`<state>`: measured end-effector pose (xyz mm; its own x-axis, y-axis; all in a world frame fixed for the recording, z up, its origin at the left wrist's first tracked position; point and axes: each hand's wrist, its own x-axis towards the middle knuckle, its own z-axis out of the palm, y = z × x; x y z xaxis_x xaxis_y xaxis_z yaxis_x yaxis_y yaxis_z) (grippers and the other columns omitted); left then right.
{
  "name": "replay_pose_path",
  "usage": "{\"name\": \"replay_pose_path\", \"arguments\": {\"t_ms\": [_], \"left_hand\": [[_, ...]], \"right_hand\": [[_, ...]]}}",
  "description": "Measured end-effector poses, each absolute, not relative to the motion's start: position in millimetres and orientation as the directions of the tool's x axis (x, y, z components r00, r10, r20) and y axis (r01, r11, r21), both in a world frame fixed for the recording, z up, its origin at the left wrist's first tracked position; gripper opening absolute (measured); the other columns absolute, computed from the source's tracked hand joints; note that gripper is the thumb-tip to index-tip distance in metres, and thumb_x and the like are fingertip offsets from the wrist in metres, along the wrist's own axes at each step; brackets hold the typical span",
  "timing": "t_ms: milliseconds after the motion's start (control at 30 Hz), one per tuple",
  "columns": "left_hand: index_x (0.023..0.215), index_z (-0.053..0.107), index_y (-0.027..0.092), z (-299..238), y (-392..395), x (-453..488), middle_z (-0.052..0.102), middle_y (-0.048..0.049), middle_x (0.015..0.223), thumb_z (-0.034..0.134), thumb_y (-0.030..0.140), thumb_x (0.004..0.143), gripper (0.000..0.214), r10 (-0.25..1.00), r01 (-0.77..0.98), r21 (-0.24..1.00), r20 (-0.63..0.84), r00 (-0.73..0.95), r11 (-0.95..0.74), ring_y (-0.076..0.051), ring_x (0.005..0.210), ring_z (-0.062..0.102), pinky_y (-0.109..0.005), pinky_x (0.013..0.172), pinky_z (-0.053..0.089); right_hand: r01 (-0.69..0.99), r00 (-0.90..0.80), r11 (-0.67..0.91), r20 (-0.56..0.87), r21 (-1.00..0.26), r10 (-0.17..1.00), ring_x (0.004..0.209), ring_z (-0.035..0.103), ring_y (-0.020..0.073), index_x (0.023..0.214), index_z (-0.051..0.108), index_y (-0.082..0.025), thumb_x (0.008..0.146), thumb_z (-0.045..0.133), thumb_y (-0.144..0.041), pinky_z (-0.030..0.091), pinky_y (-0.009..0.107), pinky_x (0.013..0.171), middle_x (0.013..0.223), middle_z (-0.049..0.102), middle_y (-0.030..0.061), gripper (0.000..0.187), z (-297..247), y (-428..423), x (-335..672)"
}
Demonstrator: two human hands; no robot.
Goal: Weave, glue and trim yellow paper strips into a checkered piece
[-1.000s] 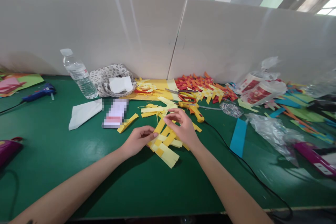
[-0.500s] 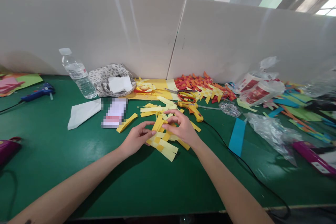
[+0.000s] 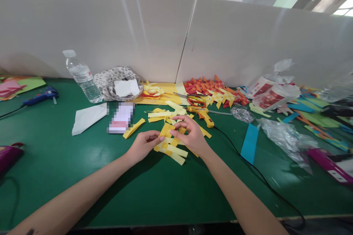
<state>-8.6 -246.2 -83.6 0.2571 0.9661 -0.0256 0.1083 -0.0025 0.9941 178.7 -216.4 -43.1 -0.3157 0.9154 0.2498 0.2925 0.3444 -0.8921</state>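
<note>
A woven piece of pale and deep yellow paper strips [image 3: 172, 149] lies on the green table [image 3: 82, 169] in front of me. My left hand [image 3: 143, 146] pinches its left edge with closed fingers. My right hand [image 3: 190, 134] rests over its upper right part, thumb and fingers pinching a strip. Loose yellow strips [image 3: 162, 114] lie just behind the hands, one more [image 3: 134, 129] to the left.
A yellow glue gun [image 3: 202, 114] with a black cord sits behind my right hand, scissors [image 3: 190, 97] beyond. Woven red and yellow pieces [image 3: 217, 90] pile at the partition. Left: water bottle [image 3: 81, 78], cloth pouch [image 3: 118, 82], white paper [image 3: 88, 117], blue glue gun [image 3: 40, 96]. Right: blue strip [image 3: 249, 143], plastic bags [image 3: 286, 137].
The woven piece has shifted slightly up and flattened toward the table. My right hand has drawn in from the loose strips and now pinches a strip on the weave; my left hand keeps its hold.
</note>
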Motion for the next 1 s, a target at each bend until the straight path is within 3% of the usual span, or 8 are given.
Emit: {"name": "replay_pose_path", "arguments": {"t_ms": [200, 400, 500, 600, 767, 867, 1000], "left_hand": [[0.093, 0.065, 0.016, -79.0, -250.6, -5.6, 0.065, -0.0010, 0.071, 0.068, 0.046, 0.071, 0.037, 0.940, 0.076, 0.992, -0.120, 0.321, 0.101, -0.013, 0.059, 0.054, -0.023, 0.053, 0.039], [0.080, 0.065, 0.016, -80.2, -247.3, -7.7, 0.068, -0.0007, 0.076, 0.072, 0.044, 0.068, 0.031, 0.958, -0.027, 0.991, -0.120, 0.262, 0.131, -0.014, 0.068, 0.061, -0.023, 0.060, 0.046], [0.085, 0.064, 0.017, -80.3, -245.6, -8.5, 0.070, -0.0033, 0.086, 0.072, 0.045, 0.069, 0.033, 0.960, -0.103, 0.983, -0.124, 0.253, 0.154, -0.017, 0.078, 0.065, -0.027, 0.070, 0.050], [0.088, 0.064, 0.016, -79.2, -246.2, -7.4, 0.070, -0.0051, 0.090, 0.073, 0.044, 0.068, 0.036, 0.957, -0.132, 0.979, -0.115, 0.267, 0.155, -0.019, 0.083, 0.065, -0.031, 0.075, 0.050], [0.096, 0.064, 0.016, -76.1, -250.0, -4.0, 0.067, -0.0031, 0.085, 0.074, 0.043, 0.066, 0.042, 0.937, -0.058, 0.985, -0.136, 0.320, 0.163, -0.016, 0.073, 0.060, -0.027, 0.066, 0.046], [0.089, 0.066, 0.014, -76.0, -250.2, -3.8, 0.065, -0.0016, 0.078, 0.072, 0.046, 0.067, 0.039, 0.954, 0.025, 0.991, -0.132, 0.270, 0.130, -0.013, 0.067, 0.055, -0.024, 0.060, 0.041], [0.088, 0.068, 0.015, -79.0, -247.2, -6.1, 0.065, -0.0019, 0.078, 0.071, 0.048, 0.068, 0.039, 0.979, -0.012, 0.994, -0.108, 0.172, 0.111, -0.014, 0.068, 0.055, -0.024, 0.061, 0.041]], "right_hand": [[0.256, -0.337, 0.327, 0.233, -0.910, 0.912, 0.081, 0.065, 0.0179, 0.103, 0.056, -0.024, 0.074, 0.066, -0.032, 0.049, 0.035, 0.080, 0.077, 0.066, 0.0003, 0.032, -40.6, -222.3, 173.4], [0.160, -0.350, 0.247, 0.179, -0.956, 0.920, 0.094, 0.063, 0.0195, 0.112, 0.048, -0.024, 0.069, 0.071, -0.035, 0.048, 0.039, 0.088, 0.101, 0.067, 0.0064, 0.049, -43.8, -208.2, 184.5], [0.201, -0.392, 0.182, 0.092, -0.962, 0.916, 0.083, 0.064, 0.0183, 0.112, 0.050, -0.023, 0.067, 0.072, -0.033, 0.050, 0.036, 0.078, 0.086, 0.067, 0.0021, 0.052, -43.3, -200.7, 193.3], [0.267, -0.402, 0.242, 0.121, -0.933, 0.908, 0.075, 0.062, 0.0163, 0.111, 0.052, -0.022, 0.068, 0.070, -0.029, 0.049, 0.033, 0.074, 0.071, 0.062, -0.0024, 0.047, -41.2, -203.6, 192.8], [0.311, -0.379, 0.340, 0.212, -0.888, 0.901, 0.076, 0.063, 0.0158, 0.102, 0.058, -0.023, 0.071, 0.067, -0.025, 0.048, 0.033, 0.079, 0.078, 0.066, -0.0004, 0.032, -43.8, -219.4, 173.8], [0.286, -0.337, 0.333, 0.231, -0.899, 0.913, 0.080, 0.064, 0.0169, 0.097, 0.060, -0.022, 0.072, 0.068, -0.028, 0.049, 0.034, 0.080, 0.080, 0.067, 0.0009, 0.027, -47.0, -223.9, 165.1], [0.247, -0.335, 0.243, 0.153, -0.938, 0.930, 0.080, 0.065, 0.0183, 0.098, 0.058, -0.022, 0.069, 0.071, -0.035, 0.051, 0.033, 0.073, 0.086, 0.069, 0.0033, 0.035, -48.8, -222.1, 163.4]]}}
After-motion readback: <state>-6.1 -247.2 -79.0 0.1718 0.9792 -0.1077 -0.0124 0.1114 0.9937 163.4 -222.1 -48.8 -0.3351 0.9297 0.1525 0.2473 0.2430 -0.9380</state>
